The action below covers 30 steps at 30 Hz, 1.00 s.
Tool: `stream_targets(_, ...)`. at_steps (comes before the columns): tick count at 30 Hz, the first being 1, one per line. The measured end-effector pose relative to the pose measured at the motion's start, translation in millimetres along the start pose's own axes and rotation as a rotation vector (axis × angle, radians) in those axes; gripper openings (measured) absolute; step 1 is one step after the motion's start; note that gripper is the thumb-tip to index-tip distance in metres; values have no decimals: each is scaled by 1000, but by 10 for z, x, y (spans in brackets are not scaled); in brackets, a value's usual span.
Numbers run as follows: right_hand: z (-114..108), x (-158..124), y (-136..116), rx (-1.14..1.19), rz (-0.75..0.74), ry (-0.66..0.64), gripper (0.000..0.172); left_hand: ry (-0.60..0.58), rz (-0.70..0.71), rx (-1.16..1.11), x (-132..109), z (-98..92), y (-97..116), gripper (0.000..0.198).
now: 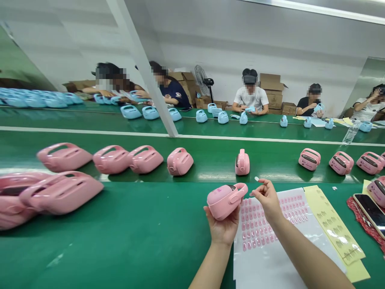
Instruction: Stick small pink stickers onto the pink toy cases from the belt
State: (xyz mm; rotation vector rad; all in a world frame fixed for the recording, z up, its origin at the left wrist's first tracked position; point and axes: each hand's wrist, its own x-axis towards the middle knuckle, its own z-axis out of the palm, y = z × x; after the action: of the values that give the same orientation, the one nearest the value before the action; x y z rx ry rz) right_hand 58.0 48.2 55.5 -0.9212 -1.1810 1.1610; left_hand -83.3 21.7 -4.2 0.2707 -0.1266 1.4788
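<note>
Two bare forearms [303, 249] reach over the green surface [129, 241]. From where I stand, the left hand [224, 226] cradles a pink device [225, 200] from below, its fingers curled against the casing. It's held up near the left edge of a white sheet [255, 269], handle end toward the right hand [267, 200]. That one is raised just beside it, with a small white bit [256, 178] at a fingertip; whether the fingers pinch it or it merely clings, I cannot tell. Rows of glossy pink pieces [255, 224] cover the sheet's upper part, and a yellow sheet [333, 224] lies alongside. Farther right sits a phone [371, 212] on red cloth [357, 212].
</note>
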Motion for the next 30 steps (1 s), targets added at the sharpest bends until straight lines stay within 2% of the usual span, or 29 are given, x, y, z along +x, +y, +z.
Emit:
stream_targets(2, 111, -59, -125, 179, 47, -20, 35, -42, 4, 15, -14, 51, -72, 64)
stream_targets(4, 217, -116, -192, 238, 88, -23, 36, -87, 17, 18, -26, 93, -132, 60)
stream_targets(8, 338, -188, -210, 220, 115, 17, 35, -108, 28, 14, -42, 137, -185, 56)
stream_targets(20, 414, -226, -150, 133, 48, 78, 27, -114, 52, 46, -51, 195, -207, 51)
stream_targets(24, 397, -247, -84, -49, -109, 97, 20, -111, 25, 25, -59, 176, -186, 52)
stream_targets(28, 359, -254, 20, -324, -452, 105, 15, -115, -4, -4, -66, 143, -163, 52)
stream_targets(30, 339, -236, 62, -438, -595, 93, 18, -103, -34, -10, -67, 130, -157, 54)
